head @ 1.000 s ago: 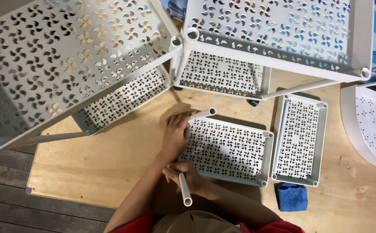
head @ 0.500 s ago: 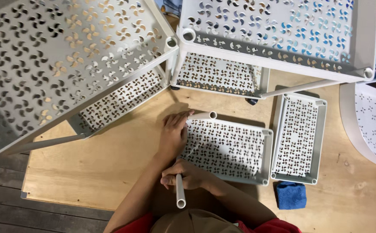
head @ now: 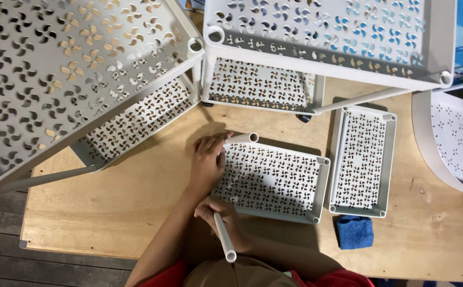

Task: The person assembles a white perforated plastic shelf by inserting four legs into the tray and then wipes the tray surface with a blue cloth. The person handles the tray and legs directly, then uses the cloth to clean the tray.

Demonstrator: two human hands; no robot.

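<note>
Head view: right hand (head: 222, 213) grips tube (head: 224, 237); tube base hidden.

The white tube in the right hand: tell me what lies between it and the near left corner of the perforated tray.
Nothing visible does. The right hand holds the white tube right at the tray edge; the left hand rests farther along that side, by a second tube.

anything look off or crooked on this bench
Nothing looks damaged or spilled. The assembled rack at upper left sits skewed to the straight one, and the blue cloth lies crumpled by the spare tray.
</note>
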